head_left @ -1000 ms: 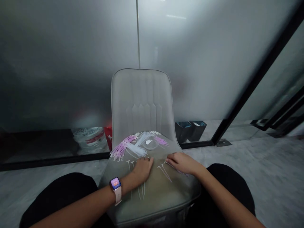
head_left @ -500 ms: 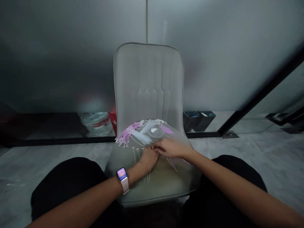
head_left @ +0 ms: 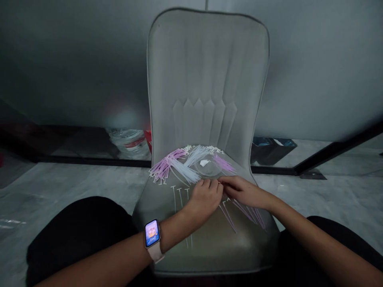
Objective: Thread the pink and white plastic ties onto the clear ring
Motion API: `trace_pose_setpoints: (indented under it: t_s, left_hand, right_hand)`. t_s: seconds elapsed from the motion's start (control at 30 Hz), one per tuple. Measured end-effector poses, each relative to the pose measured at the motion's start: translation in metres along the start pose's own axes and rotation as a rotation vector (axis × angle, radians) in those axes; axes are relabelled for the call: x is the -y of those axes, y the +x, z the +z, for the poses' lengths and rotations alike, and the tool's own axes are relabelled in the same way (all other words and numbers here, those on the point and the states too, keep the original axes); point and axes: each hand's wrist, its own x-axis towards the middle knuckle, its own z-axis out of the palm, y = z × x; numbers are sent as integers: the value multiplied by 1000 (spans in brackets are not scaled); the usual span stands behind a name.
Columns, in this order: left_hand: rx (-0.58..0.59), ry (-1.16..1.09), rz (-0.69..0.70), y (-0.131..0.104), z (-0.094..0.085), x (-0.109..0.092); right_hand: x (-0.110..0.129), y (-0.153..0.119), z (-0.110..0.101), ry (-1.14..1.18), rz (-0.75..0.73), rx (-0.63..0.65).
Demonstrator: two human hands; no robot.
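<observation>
My left hand [head_left: 207,196], with a watch [head_left: 152,234] on its wrist, is closed above the grey chair seat [head_left: 221,253]. My right hand [head_left: 245,192] meets it, fingertips pinched together. What they hold between them is too small and hidden to make out. Thin white sticks with T-shaped ends [head_left: 180,199] lie by my left hand, partly under its forearm. Below my right hand, several pink sticks [head_left: 249,212] fan out on the seat. Behind the hands lie a pink bundle [head_left: 167,165] and a whitish bundle [head_left: 187,171] of such sticks.
A clear plastic piece with a white scrap [head_left: 204,163] and more purple sticks [head_left: 224,163] lie at the back of the seat. The chair backrest [head_left: 206,71] rises behind. Beyond the glass wall are a water bottle [head_left: 131,143] and dark boxes [head_left: 272,150].
The view has moved closer to the chair and tilted. Both hands stay together, shifted slightly right over the seat; more of the pink sticks below my right hand now show.
</observation>
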Motion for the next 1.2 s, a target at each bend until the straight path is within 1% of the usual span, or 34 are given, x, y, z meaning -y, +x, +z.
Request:
trace_pose_setpoints:
  t_s: [0.1, 0.17, 0.23, 0.33, 0.47, 0.7, 0.87, 0.97, 1.1, 1.2]
  left_hand:
    - [-72, 4, 7, -1, 2, 6]
    - [-128, 14, 15, -3, 3, 7]
    - [-174, 22, 19, -4, 2, 6]
    - [-216, 14, 20, -6, 1, 3]
    - [-211, -6, 29, -10, 3, 4]
    - [-135, -60, 58, -21, 10, 12]
    - [-106, -95, 74, -20, 13, 15]
    - [-107, -158, 69, -16, 12, 16]
    - [-128, -306, 48, -11, 11, 17]
    - [-142, -344, 60, -9, 10, 19]
  right_hand:
    - [-6, 3, 5, 242, 73, -10]
    - [-11, 5, 8, 381, 113, -52]
    - [-14, 7, 11, 446, 134, -107]
    - [-15, 13, 14, 451, 140, -181]
    - [-15, 19, 17, 421, 120, -249]
    - [-16, 21, 18, 414, 153, -257]
    - [-17, 24, 20, 407, 141, -247]
    - [-16, 23, 19, 435, 132, -271]
    - [-13, 19, 14, 487, 109, -294]
    - [-14, 18, 12, 493, 105, -311]
